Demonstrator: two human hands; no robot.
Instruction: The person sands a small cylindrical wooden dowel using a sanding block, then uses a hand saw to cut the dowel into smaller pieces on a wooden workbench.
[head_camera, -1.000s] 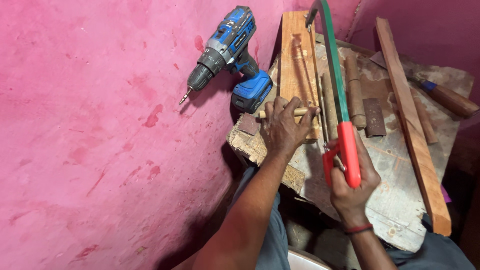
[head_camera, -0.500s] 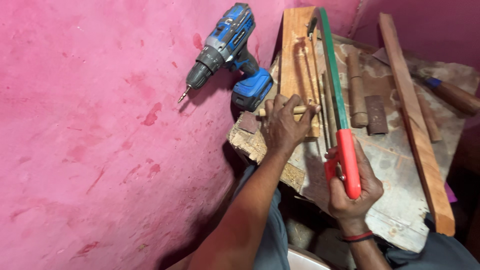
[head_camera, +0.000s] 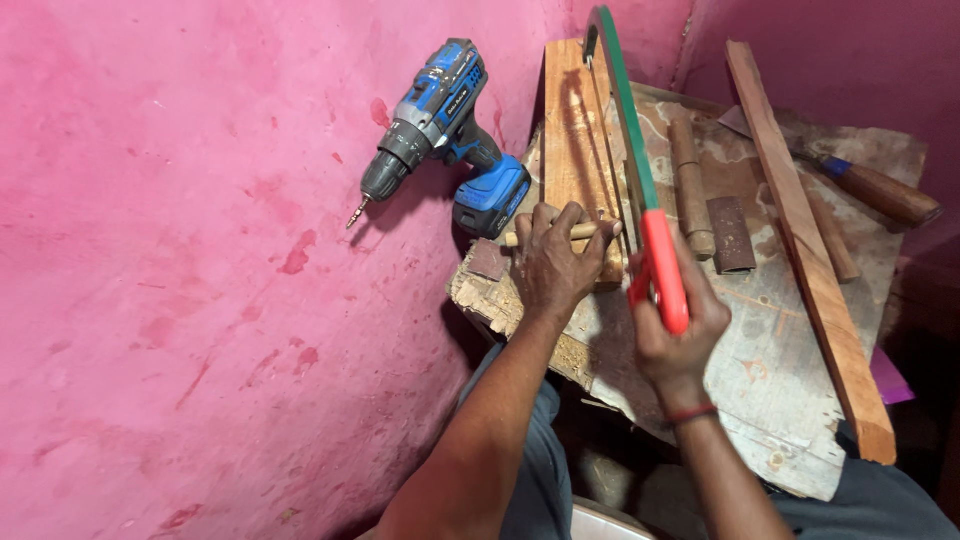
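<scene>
Hacksaw (head_camera: 625, 140), green-framed with a red handle, is gripped closed in the right hand (head_camera: 675, 320) over the worn board (head_camera: 780, 400). Left hand (head_camera: 550, 265) clamps a small dowel (head_camera: 580, 232) against the wooden block (head_camera: 570, 130). Sawing seems underway; next stroke needs steady pressure.

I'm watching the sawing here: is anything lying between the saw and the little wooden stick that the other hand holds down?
Nothing visible does. The left hand pins the wooden stick on the plank, fingers beside the cut. The right hand holds the saw, its blade right at the stick.
</scene>
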